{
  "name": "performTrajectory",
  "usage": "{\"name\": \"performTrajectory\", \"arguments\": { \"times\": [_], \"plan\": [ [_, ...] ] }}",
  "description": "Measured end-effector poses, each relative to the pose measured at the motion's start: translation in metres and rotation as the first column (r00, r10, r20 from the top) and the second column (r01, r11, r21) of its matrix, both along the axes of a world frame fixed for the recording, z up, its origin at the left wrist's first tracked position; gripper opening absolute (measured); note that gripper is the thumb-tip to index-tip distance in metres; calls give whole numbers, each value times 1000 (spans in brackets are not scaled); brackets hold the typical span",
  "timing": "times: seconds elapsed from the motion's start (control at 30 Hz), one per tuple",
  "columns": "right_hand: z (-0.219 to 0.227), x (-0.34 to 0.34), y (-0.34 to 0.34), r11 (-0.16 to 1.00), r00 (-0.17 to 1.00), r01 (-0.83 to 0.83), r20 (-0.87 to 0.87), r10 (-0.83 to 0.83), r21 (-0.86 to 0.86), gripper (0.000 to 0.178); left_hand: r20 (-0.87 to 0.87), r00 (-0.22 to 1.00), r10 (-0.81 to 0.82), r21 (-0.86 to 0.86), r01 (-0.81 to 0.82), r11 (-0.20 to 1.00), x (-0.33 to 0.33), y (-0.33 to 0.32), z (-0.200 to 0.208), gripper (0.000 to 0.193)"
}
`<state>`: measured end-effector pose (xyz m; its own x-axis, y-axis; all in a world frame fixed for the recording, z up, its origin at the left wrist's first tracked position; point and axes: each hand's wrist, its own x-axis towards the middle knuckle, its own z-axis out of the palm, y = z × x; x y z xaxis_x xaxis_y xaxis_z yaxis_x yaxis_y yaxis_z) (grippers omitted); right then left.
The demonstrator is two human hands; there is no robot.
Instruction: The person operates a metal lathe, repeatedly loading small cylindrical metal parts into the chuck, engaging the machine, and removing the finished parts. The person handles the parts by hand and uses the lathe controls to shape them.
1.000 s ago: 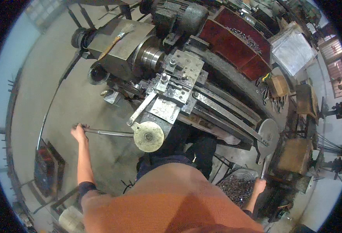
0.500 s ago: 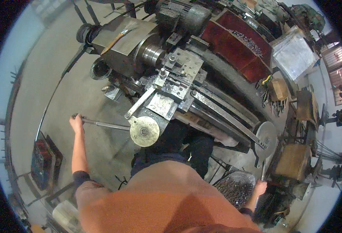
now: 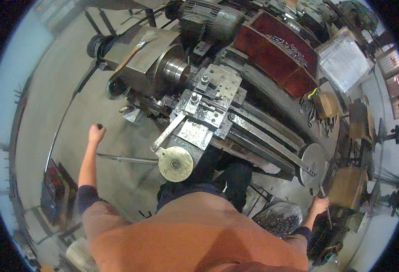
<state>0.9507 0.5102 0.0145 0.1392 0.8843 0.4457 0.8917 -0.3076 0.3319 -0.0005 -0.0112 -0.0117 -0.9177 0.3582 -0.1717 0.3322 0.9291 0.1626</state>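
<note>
My left hand point(image 3: 96, 134) is closed, with a dark knob point(image 3: 99, 126) showing at the top of the fist. Beside that wrist, a metal lever rod point(image 3: 129, 159) runs to a round brass-coloured disc point(image 3: 176, 164) on the lathe's front; how knob and rod join is hidden by my forearm. My right hand point(image 3: 319, 205) wraps round a thin metal lever point(image 3: 322, 191) below a large grey disc point(image 3: 311, 165). Between my hands stands the lathe carriage point(image 3: 224, 81), with a tool post point(image 3: 193, 104) near a shiny round chuck point(image 3: 176, 71).
A brush point(image 3: 129, 58) lies on the headstock cover. Behind the bed are a dark motor point(image 3: 213, 22) and a red tray point(image 3: 276, 54) of small metal parts. A basket of metal bits point(image 3: 278, 217) stands by my right arm; a dark box point(image 3: 56, 195) is at left.
My left fist now sits above the rod's line instead of at its end. My right hand has moved up and right with the lever. The whole view has shifted slightly.
</note>
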Motion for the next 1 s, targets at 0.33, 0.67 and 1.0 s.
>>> {"name": "performTrajectory", "arguments": {
  "times": [0.33, 0.67, 1.0],
  "plan": [
    [11, -142, -112, 950, 855, -120, -516, -50, -289, 54, -102, 958, -269, -148, 253, 956, -15, 120, -70, 33],
    [77, -169, -79, 911, 726, -403, -636, 262, -85, 38, 102, 948, -300, -213, 316, 925, -2, 121, -42, 32],
    [209, -478, -41, 239, 6, -947, -734, 679, 213, 39, 61, 938, -340, 119, 332, 936, -3, 82, 66, 33]
  ]
}}
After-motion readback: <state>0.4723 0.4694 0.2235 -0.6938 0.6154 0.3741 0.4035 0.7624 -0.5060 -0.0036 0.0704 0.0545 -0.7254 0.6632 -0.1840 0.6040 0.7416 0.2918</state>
